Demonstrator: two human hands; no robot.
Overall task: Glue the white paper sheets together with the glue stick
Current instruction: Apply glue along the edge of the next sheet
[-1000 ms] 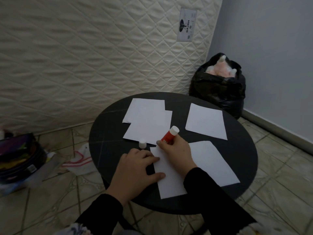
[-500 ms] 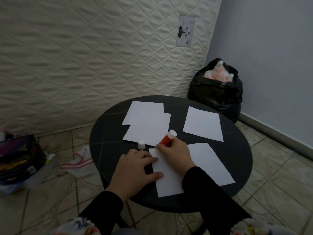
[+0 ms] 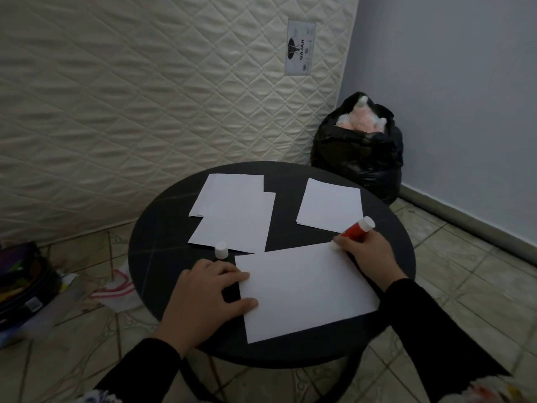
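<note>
Head view: gluing is in progress. The right hand (image 3: 369,253) grips the glue stick (image 3: 356,229), fingers curled round its red barrel, white base end pointing up toward 1 o'clock. The glue end meets the far right corner of the near sheet (image 3: 305,289), though the fingers hide the tip itself. The left hand (image 3: 207,292) lies flat, fingers straight and slightly spread, pressing the sheet's left edge to the round black counter (image 3: 151,245).

The cap (image 3: 221,250) stands upright on the counter, just beyond the left hand at 11 o'clock from the near sheet.

Two overlapped sheets (image 3: 235,213) lie at 11 o'clock on the counter; whether these are already bonded cannot be told. A single sheet (image 3: 329,205) lies apart at 1 o'clock.

Judgement: glue application to the near sheet is under way along its far edge. Remaining work: finish coating, lay a mating sheet on it, press, and repeat for any loose sheet.
</note>
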